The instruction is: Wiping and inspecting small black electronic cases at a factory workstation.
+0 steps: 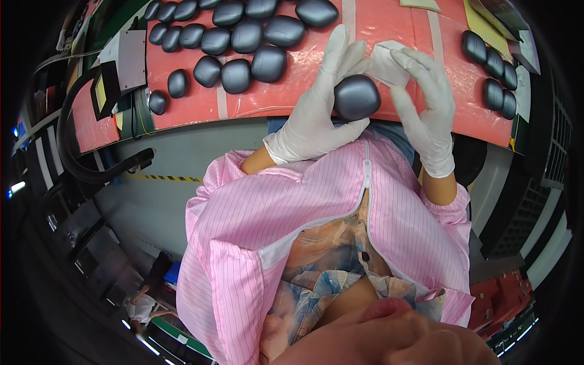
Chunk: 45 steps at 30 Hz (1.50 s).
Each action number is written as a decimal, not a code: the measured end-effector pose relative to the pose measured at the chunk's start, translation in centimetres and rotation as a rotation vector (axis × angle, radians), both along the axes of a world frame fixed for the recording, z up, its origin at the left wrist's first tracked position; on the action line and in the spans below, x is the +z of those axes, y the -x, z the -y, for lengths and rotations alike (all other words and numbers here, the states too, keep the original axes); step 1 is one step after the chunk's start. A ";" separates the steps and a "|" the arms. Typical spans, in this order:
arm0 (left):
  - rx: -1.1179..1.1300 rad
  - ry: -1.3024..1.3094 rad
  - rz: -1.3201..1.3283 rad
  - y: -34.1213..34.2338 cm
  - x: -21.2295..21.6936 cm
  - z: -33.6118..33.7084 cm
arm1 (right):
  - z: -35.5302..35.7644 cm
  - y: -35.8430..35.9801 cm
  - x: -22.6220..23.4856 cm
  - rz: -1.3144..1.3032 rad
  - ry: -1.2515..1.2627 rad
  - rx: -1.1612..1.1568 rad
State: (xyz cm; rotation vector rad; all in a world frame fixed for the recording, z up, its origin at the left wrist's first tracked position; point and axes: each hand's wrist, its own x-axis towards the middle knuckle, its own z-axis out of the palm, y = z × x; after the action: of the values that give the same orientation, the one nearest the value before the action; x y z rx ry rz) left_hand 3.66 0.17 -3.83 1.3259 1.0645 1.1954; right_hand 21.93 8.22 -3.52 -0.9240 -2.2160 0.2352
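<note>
My gloved left hand [313, 121] holds a glossy dark grey earbud case [358, 97], rounded in shape, between its thumb and fingers near the table's front edge. A small white cloth [387, 64] is pinched in the fingertips of my gloved right hand [429, 103], just right of the case and apart from it. Several similar earbud cases [247, 36] stand in loose rows on the red table mat [316, 67], beyond and left of my left hand. Another group of cases [493, 63] sits at the right end of the mat.
At the left stand a grey box-shaped device [131, 58] and a black flexible hose [73, 137] that curves below the table edge. Yellow sheets [486, 27] lie at the far right. In the background at lower left is another person [143, 307].
</note>
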 end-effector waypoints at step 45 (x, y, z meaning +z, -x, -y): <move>0.160 -0.263 -0.871 5.1 5.6 -14.0 | -3.7 -8.1 -1.9 0.167 -0.179 -0.472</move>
State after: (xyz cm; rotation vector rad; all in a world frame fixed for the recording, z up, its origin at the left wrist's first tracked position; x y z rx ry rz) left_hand -1.39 14.22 1.77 2.0876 1.6793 0.8797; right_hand 30.06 11.96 -5.46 -1.3661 -2.0496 -0.2634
